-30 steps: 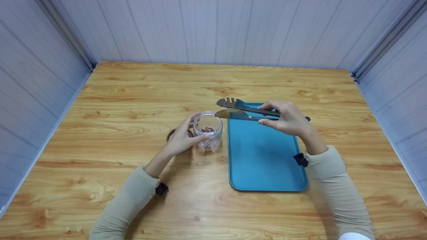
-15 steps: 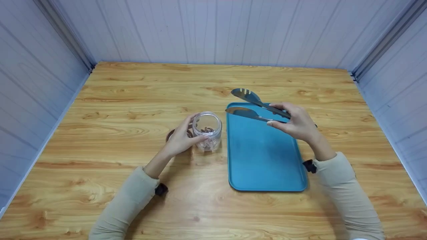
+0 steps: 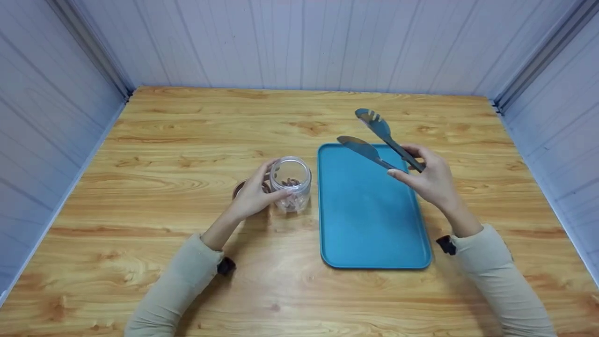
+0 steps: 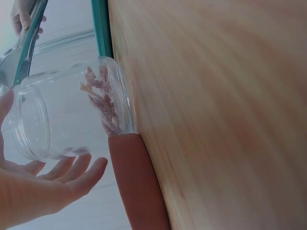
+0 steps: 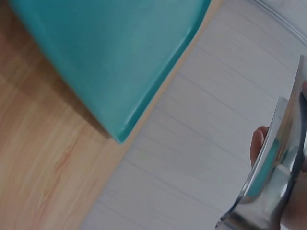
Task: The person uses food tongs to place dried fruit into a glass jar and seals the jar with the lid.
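Observation:
My left hand (image 3: 252, 196) holds a clear, open-topped jar (image 3: 294, 202) upright on the table, fingers at its far left side and thumb across its near rim. Small reddish-brown strips (image 4: 106, 103) lie in the bottom of the jar, seen through its wall in the left wrist view. A reddish-brown lid (image 4: 136, 179) lies on the table beside the jar, partly hidden under my left hand in the head view. My right hand (image 3: 433, 178) grips a pair of metal tongs (image 3: 360, 146), raised above the tray's far right part. Their arms are spread, with nothing between the tips.
A blue rectangular tray (image 3: 369, 224) lies on the wood-grain table (image 3: 187, 140) just right of the jar, with a narrow gap between them. Pale panel walls (image 3: 299, 42) stand at the back and both sides.
My right hand has drawn the tongs back to the right, away from the jar's mouth. The tongs now point up and left, their arms spread wider. My left hand and the jar have stayed put.

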Motion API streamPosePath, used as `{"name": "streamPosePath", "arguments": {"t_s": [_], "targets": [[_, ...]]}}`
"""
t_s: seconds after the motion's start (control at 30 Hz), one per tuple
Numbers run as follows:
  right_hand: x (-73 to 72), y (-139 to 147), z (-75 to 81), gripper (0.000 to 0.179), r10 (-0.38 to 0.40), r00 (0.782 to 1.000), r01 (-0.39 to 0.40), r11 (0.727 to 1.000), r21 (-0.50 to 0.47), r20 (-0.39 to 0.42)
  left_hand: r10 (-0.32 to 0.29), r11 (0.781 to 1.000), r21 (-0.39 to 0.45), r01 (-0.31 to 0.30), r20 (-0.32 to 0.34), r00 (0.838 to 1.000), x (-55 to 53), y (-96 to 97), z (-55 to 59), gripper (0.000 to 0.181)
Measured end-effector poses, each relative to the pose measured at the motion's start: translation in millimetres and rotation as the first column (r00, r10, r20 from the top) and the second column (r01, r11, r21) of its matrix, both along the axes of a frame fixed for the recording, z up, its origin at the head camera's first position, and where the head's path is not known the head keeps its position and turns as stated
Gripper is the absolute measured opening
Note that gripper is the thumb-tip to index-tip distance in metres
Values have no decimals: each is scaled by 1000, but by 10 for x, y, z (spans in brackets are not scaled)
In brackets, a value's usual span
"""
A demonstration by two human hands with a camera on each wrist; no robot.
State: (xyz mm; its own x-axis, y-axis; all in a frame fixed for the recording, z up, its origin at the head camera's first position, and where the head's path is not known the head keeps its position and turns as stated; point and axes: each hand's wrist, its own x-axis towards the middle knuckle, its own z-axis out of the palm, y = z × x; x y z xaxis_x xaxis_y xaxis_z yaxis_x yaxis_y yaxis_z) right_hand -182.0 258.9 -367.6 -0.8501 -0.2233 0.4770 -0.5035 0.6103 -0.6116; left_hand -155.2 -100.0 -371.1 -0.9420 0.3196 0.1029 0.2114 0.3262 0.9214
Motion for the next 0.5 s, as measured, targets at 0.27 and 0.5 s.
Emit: {"name": "streamPosePath", "arguments": {"t_s": [0.27,0.5], "targets": [[75,110,-53,56,-125,991,126,992,-15,57,-10,1000,16,10,-1,1000,-8,-4,-4,71],[115,203,-83,55,-199,979,200,980,-22,53,-17,999,32,17,8,1000,-4,-4,-10,71]]}}
